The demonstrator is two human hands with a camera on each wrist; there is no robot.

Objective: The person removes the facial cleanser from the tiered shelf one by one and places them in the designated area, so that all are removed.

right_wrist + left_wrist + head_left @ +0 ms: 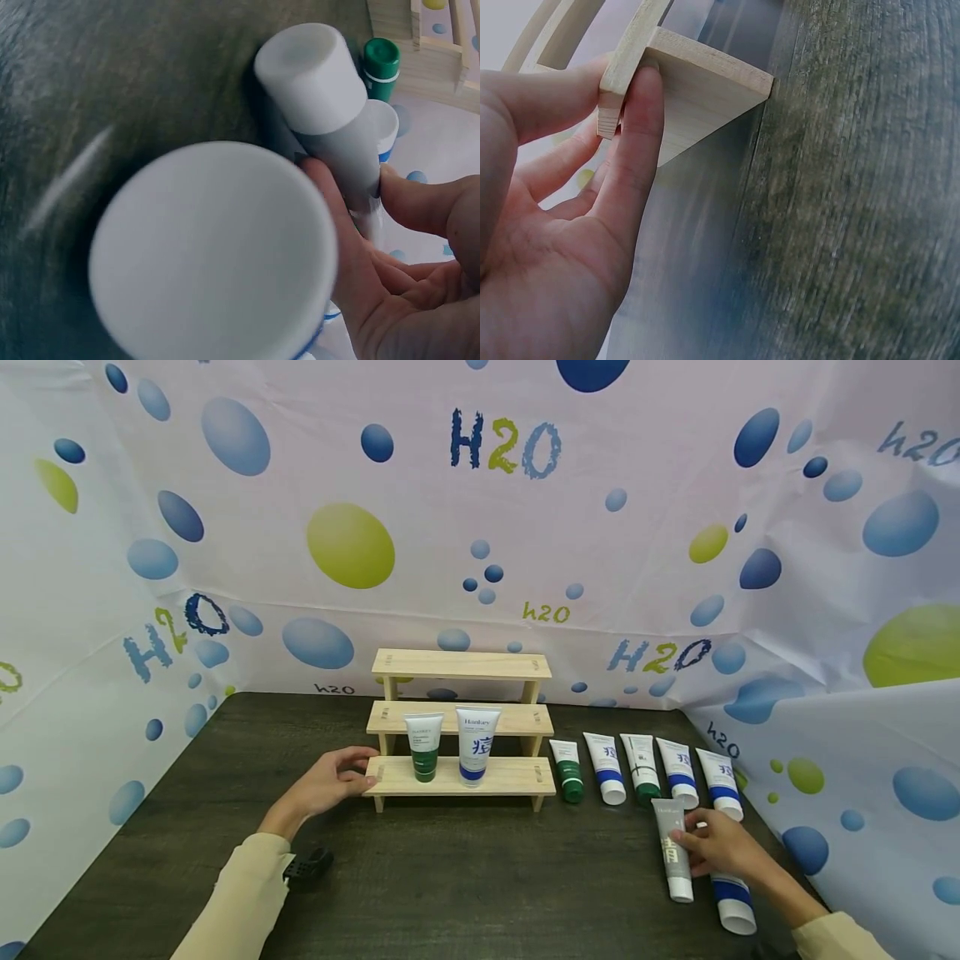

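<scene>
My left hand (pixel 333 783) pinches the left end of the lowest step of a wooden three-step display rack (pixel 461 664). In the left wrist view, thumb and fingers sit on either side of the board's edge (pixel 626 75). On that lowest step stand two tubes, a green-and-white one (pixel 424 745) and a white-and-blue one (pixel 477 743), caps down. At the right, my right hand (pixel 716 843) holds a grey tube (pixel 672 852) with a white cap between thumb and fingers. Partly under that hand lies a white-and-blue tube (pixel 733 902), its cap (pixel 214 251) large in the right wrist view.
Right of the rack lies a row of tubes: a small green one (pixel 567 770), a white-and-blue one (pixel 605 767), a white-and-green one (pixel 641 767) and two more white-and-blue ones (pixel 678 772). A printed curtain (pixel 465 510) backs the dark wooden table (pixel 450 885).
</scene>
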